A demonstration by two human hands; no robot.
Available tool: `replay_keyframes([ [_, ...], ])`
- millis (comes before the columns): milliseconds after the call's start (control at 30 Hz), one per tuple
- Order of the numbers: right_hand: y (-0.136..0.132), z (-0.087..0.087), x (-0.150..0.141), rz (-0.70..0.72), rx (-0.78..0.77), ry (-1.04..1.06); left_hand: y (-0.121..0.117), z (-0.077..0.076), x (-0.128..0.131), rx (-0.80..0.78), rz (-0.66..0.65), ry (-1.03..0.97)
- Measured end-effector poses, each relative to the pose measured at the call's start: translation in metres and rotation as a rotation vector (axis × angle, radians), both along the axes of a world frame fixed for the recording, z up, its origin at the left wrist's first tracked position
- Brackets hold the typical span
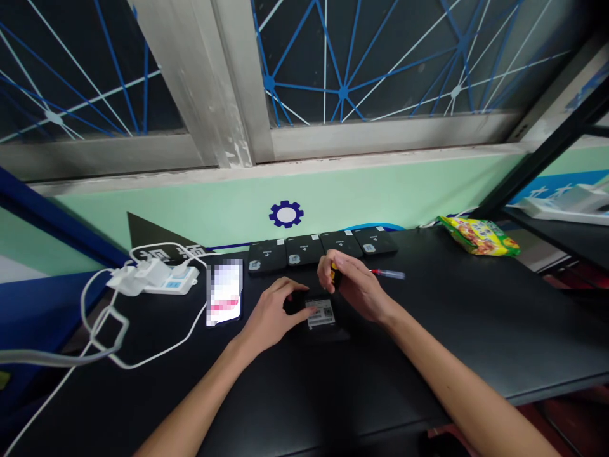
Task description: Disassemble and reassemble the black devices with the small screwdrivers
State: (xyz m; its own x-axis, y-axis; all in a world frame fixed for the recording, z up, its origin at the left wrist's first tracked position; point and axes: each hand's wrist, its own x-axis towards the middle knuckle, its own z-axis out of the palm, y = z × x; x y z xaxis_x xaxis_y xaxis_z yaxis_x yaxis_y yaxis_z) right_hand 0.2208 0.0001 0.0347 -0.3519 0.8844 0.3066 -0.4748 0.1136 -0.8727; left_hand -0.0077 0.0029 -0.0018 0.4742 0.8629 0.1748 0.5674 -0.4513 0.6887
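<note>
Four black units [309, 252]: set in a row at the back of the desk [451, 317], side by side, spanning 11 to 1 o'clock from the labelled unit (12 o'clock is toward the wall).
Labelled unit [321, 320]: one item, flat on the desk between the hands, label side up.
Left hand [276, 309]: spread over the 9 to 11 o'clock side of the labelled unit, thumb on its label; whether the fingers grip the edge cannot be told.
Right hand [352, 279]: closed around a yellow-and-black object [335, 276], mostly hidden, raised at 1 o'clock.
Work status: judged as in progress on the labelled unit; the four in the row are out of hand. Whether these are finished or waiting cannot be determined.
Remaining: at least the labelled unit, by judgement; no completed result is visible on it.
Unit label: white, with printed lines and a dark square code; text too small to read.
Row markings: small pale characters mid-face, a white sticker at each 1 o'clock corner, a pale patch near each 7 o'clock corner; no brand legible.
Snack packet [480, 236]: 2 o'clock, far; yellow and green, white lettering illegible.
Phone [224, 292]: between 9 and 10 o'clock; lit screen pixelated, unreadable.
</note>
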Motion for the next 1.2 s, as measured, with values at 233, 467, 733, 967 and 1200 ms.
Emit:
replay_keyframes([
  [233,0.0018,0.0004,0.0006,-0.031,-0.080,0.009,0.0001,-0.0013,-0.0004,-0.003,-0.010,0.000],
  [467,0.0008,-0.0028,0.0002,-0.035,-0.072,0.071,0.0002,0.0009,-0.0002,0.003,-0.006,0.010],
  [733,0.0017,0.0004,0.0016,-0.055,-0.095,0.013,-0.0008,0.0028,-0.0001,-0.013,-0.012,0.013],
  [967,-0.0003,0.0002,0.0007,-0.044,-0.073,0.065,0.0004,-0.0001,-0.0005,-0.005,-0.013,0.012],
  [1200,0.0022,-0.0018,-0.0002,-0.057,-0.111,0.070,0.0009,-0.0026,-0.0012,0.008,-0.011,0.007],
])
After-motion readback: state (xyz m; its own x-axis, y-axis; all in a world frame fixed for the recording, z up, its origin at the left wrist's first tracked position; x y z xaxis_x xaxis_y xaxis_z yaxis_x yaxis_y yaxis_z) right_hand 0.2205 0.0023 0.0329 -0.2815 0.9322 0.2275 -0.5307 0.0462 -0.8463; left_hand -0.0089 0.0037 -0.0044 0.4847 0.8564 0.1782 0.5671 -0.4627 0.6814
